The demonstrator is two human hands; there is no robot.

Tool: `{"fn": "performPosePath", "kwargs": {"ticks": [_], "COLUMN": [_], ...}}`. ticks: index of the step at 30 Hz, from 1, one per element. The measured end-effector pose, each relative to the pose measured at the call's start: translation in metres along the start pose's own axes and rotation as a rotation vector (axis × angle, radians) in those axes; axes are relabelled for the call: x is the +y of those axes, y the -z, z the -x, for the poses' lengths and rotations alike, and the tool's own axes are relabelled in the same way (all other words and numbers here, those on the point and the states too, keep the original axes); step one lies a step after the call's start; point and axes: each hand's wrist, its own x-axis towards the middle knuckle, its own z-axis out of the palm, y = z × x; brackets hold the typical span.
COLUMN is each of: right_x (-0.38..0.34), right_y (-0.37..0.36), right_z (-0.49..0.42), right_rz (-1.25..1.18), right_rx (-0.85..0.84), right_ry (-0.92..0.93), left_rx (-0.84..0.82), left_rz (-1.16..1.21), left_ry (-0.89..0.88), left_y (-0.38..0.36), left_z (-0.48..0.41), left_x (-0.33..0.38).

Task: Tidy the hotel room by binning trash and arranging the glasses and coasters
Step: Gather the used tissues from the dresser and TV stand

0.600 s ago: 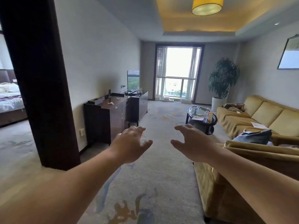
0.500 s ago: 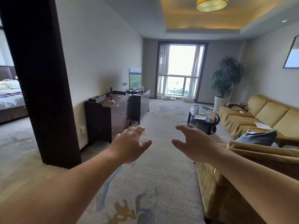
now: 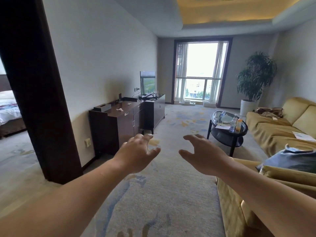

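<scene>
My left hand and my right hand are stretched out in front of me over the carpet, fingers loosely spread, holding nothing. Far ahead on the right stands a dark oval coffee table with a glass top; plastic bottles, glasses and papers sit on it. On the left a dark wooden sideboard carries crumpled white tissues and a tissue box. Both hands are well short of either piece of furniture.
A dark pillar rises close on the left, with a bed beyond it. A yellow sofa with a blue cushion lines the right. A television, a window and a potted plant stand at the far end.
The view has advanced into the room and the furniture looks nearer. Both hands stay raised and empty in much the same pose.
</scene>
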Motion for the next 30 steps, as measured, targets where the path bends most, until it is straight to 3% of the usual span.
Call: {"fn": "performPosePath", "kwargs": {"ticks": [10, 30], "right_x": [0.034, 0.023], "right_y": [-0.036, -0.113], "right_z": [-0.117, -0.386], "right_rz": [-0.017, 0.017], "right_rx": [-0.024, -0.002], "right_ry": [-0.005, -0.035], "left_rx": [-0.027, -0.022], "left_rz": [-0.009, 0.03], "left_ry": [0.015, -0.054], "left_y": [-0.026, -0.035], "left_z": [-0.112, -0.368], "left_x": [-0.032, -0.18]}}
